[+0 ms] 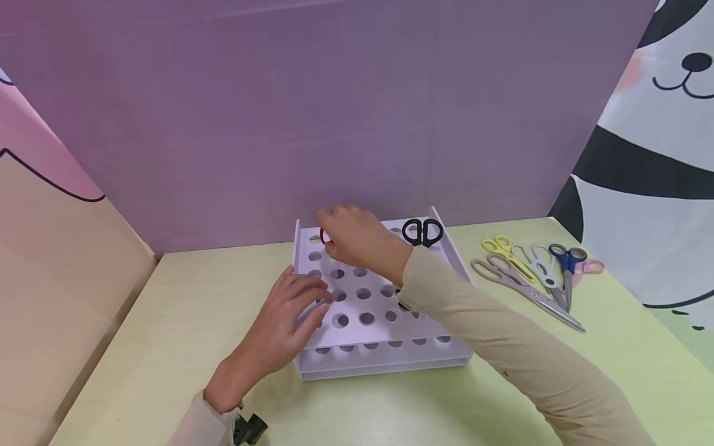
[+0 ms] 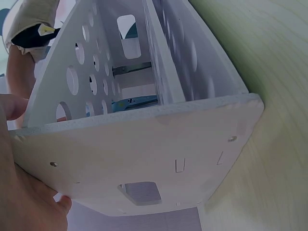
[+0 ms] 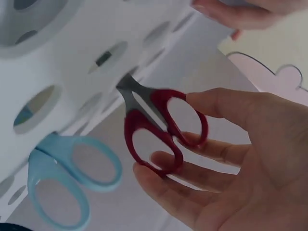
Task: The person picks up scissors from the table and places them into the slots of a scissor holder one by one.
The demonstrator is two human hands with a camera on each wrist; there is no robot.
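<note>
My right hand (image 3: 216,154) pinches the red-handled scissors (image 3: 154,166) by their finger loops. The scissors' grey blades point into a hole near the back left of the white rack (image 1: 351,337); their tips are hidden. Beside them stand light-blue scissors (image 3: 103,185), blades down in another hole. My left hand (image 1: 279,322) grips the rack's left side, some fingers over the top and one against the outside of the side panel (image 2: 106,168). Black-handled scissors (image 1: 422,233) stand upright at the rack's back right.
Several loose scissors lie on the table right of the rack: yellow (image 1: 507,251), white (image 1: 541,269), navy (image 1: 568,260), pink (image 1: 591,266) and a large mauve pair (image 1: 524,288). A purple backdrop (image 1: 357,111) rises right behind the rack.
</note>
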